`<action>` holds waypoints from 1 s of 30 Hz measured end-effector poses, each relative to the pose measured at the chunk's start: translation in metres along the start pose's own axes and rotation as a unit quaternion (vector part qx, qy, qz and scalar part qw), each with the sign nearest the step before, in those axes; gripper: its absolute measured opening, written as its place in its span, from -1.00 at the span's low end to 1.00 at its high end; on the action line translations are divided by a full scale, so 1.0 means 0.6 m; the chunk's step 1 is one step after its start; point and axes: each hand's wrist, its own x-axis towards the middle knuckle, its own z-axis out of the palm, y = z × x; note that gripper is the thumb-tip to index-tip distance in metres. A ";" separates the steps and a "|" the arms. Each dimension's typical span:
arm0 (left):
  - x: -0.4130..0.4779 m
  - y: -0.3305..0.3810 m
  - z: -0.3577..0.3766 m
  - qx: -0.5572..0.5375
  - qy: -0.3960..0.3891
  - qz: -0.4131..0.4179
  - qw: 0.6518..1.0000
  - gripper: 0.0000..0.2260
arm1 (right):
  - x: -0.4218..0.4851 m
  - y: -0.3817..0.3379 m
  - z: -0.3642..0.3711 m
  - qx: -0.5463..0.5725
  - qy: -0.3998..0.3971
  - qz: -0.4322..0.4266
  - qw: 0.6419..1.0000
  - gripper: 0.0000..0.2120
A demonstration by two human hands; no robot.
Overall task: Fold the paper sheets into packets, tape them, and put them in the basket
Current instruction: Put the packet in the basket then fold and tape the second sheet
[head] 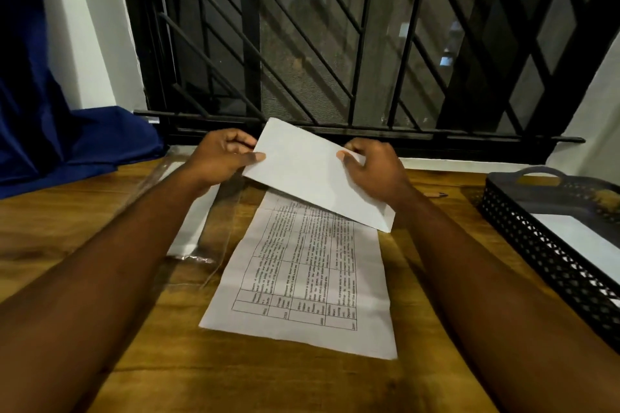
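Left hand [221, 157] pinching left edge of folded sheet [308, 171], thumb on near face, fingers curled behind. Right hand [372, 168] gripping same sheet at right edge, thumb on near face, fingers behind. Folded sheet held raised above worktop [100, 218], tilted, blank side toward camera, lower right corner overhanging far end of printed sheet [302, 278]. Printed sheet lying flat on worktop between both forearms, table of text face up. Clear sleeve [201, 231] with white paper inside lying just left of printed sheet, partly under left forearm. Black mesh basket [536, 245] at right edge of worktop, well apart from both hands, white paper [577, 238] inside. Pencil [436, 194] on worktop near basket's far end. Blue cloth [67, 144] at far left. Barred window [335, 43] behind worktop.
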 end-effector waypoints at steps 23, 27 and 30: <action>-0.114 0.188 0.339 0.115 -0.116 0.191 0.968 -0.86 | -0.079 0.093 -0.337 0.013 0.129 0.293 0.947 -0.89; -0.153 0.217 0.412 0.117 -0.141 0.218 0.959 -0.88 | -0.146 0.153 -0.426 -0.025 0.087 0.386 0.918 -0.68; -0.181 0.232 0.458 0.120 -0.148 0.218 0.957 -0.86 | -0.196 0.192 -0.469 -0.079 0.049 0.421 0.902 -0.69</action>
